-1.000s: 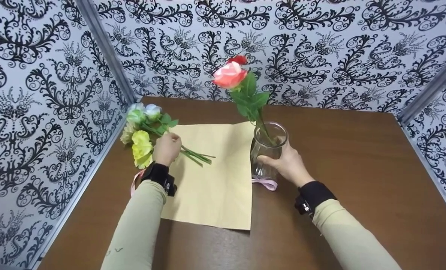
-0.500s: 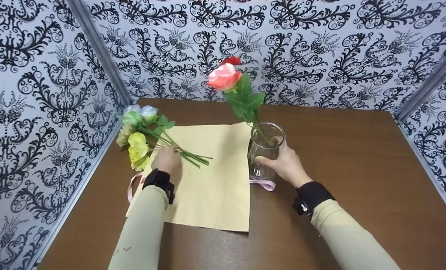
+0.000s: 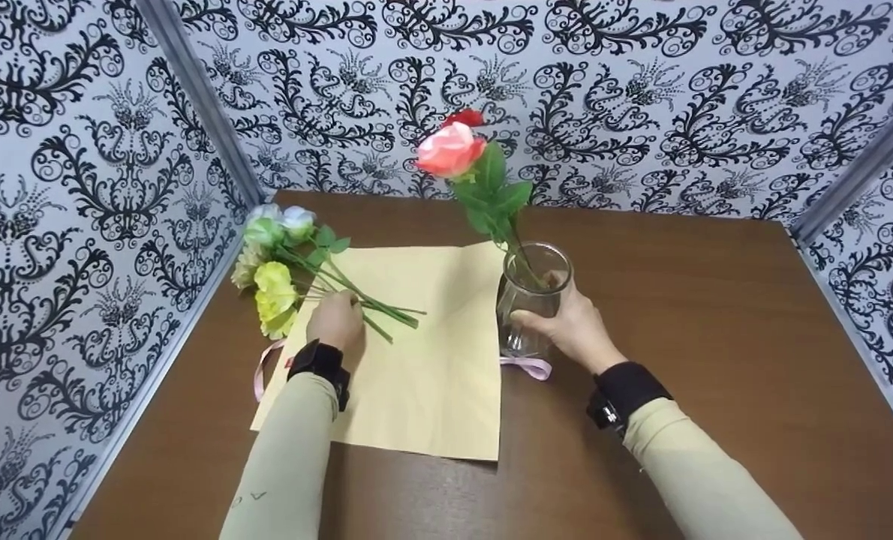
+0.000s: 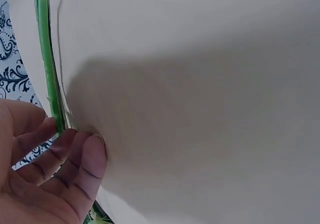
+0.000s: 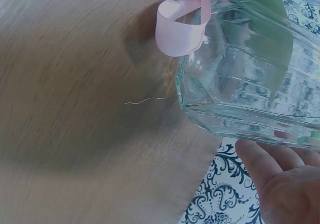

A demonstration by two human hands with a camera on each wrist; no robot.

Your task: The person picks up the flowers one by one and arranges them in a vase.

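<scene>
In the head view my left hand (image 3: 335,322) is at the artificial flower stems (image 3: 398,313), on the left part of the paper. Its fingers are curled, and thumb and fingertips pinch at a stem; the left wrist view shows a green stem (image 4: 50,73) running behind the fingertips. The blooms, a yellow flower (image 3: 275,292) and pale blue ones (image 3: 296,221), lie to the hand's left. My right hand (image 3: 578,324) grips a clear glass vase (image 3: 525,304) from its right side. A pink-red rose (image 3: 450,150) with green leaves leans left inside the vase.
A sheet of yellowish paper (image 3: 431,390) lies under the stems. A pink ribbon bow (image 3: 529,367) shows at the vase's base, and another pink ribbon (image 3: 259,375) sticks out at the paper's left. Patterned walls (image 3: 626,112) border the brown table (image 3: 679,300).
My left hand has lowered toward the paper and the near side of the stems, and one stem end has swung toward me. The right hand keeps its grip on the vase.
</scene>
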